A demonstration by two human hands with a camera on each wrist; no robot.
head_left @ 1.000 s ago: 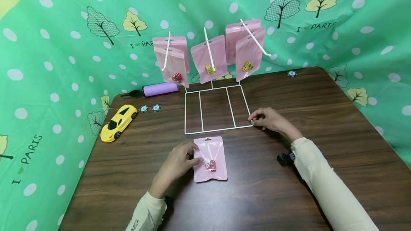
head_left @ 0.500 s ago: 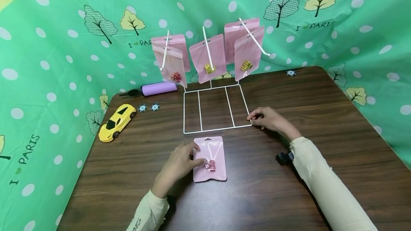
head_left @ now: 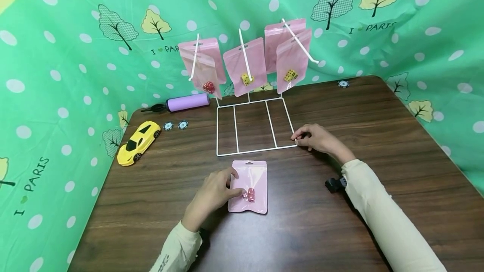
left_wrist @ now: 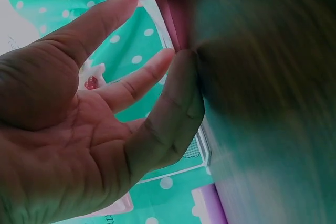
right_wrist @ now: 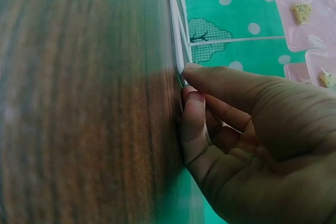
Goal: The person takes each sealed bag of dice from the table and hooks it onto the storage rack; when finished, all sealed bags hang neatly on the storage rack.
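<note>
1. The table [head_left: 340,230] is dark wood, backed by a green cloth [head_left: 56,53] printed with trees and dots. Nothing on it has shifted over the last second; the head camera has only drifted slightly.

2. The white wire rack [head_left: 253,127] stands at the middle, its flat base frame on the table and four prongs above carrying pink bags [head_left: 291,60] of dice. It has stayed where it was.

3. The right hand [head_left: 315,137] rests at the near right corner of the rack's base. The right wrist view shows its fingertips [right_wrist: 191,100] curled against the wire and pinching it to the table, the same hold as a second ago. It seems to be steadying the rack.

4. The left hand [head_left: 213,192] lies on the left edge of the loose pink bag [head_left: 249,186], fingers bent, thumb and fingertips [left_wrist: 178,77] closing on the bag's edge. Since a second ago the fingers have crept a little further across the bag towards the dice, so the grip looks to be just forming and the bag has not left the table.

5. That pink bag lies flat just in front of the rack, between the hands, with two red dice [head_left: 248,195] inside near its lower end.

6. A yellow toy car [head_left: 138,142], a purple pump [head_left: 188,102] and small poker chips [head_left: 175,125] sit untouched at the far left.
</note>
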